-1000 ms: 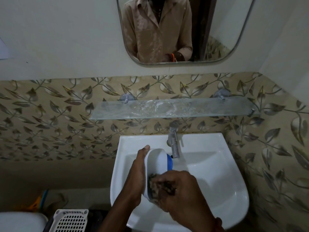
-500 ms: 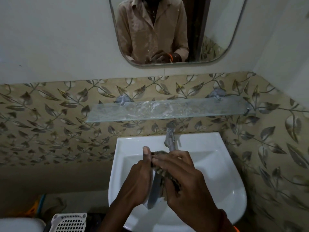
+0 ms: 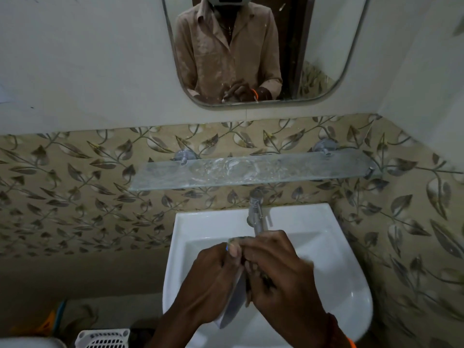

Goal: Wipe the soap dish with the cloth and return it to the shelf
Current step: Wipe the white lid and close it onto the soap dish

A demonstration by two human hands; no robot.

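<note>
Over the white sink (image 3: pixel 334 267), my left hand (image 3: pixel 208 280) grips the soap dish (image 3: pixel 234 302), which stands on edge so only its white rim and back show. My right hand (image 3: pixel 283 277) presses a dark patterned cloth (image 3: pixel 239 239) against the dish's inner face; just a bit of cloth peeks out above my fingers. The glass shelf (image 3: pixel 253 170) hangs on the tiled wall above the tap and carries nothing.
A chrome tap (image 3: pixel 256 212) stands just behind my hands. A mirror (image 3: pixel 266 51) on the wall above reflects a person's shirt and hands. A white perforated basket (image 3: pixel 104 339) sits at the lower left, beside the sink.
The dish has turned from facing me to edge-on. My right hand with the cloth has slid up from the dish's lower end to its top. The camera has tilted slightly.
</note>
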